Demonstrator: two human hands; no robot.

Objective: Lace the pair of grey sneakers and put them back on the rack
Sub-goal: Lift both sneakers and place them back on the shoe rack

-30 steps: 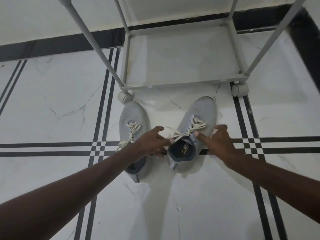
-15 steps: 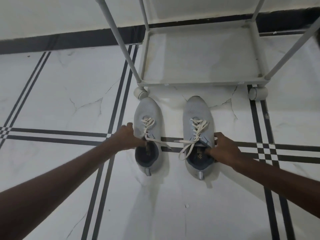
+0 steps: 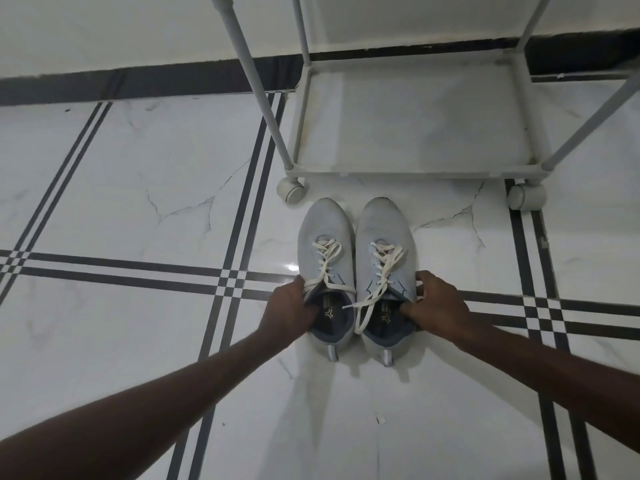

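Both sneakers (image 3: 355,268) sit side by side on floor before rack (image 3: 412,168); left hand (image 3: 291,311) and right hand (image 3: 438,301) clamp the collars. Likely light, soft knit; loose laces could snag.

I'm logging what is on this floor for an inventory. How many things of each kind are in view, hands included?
Grey sneakers: 2, the left sneaker and the right sneaker
Shoe rack: 1
Rack castor wheels in view: 2, left wheel and right wheel
Hands: 2, left hand and right hand
Total: 7
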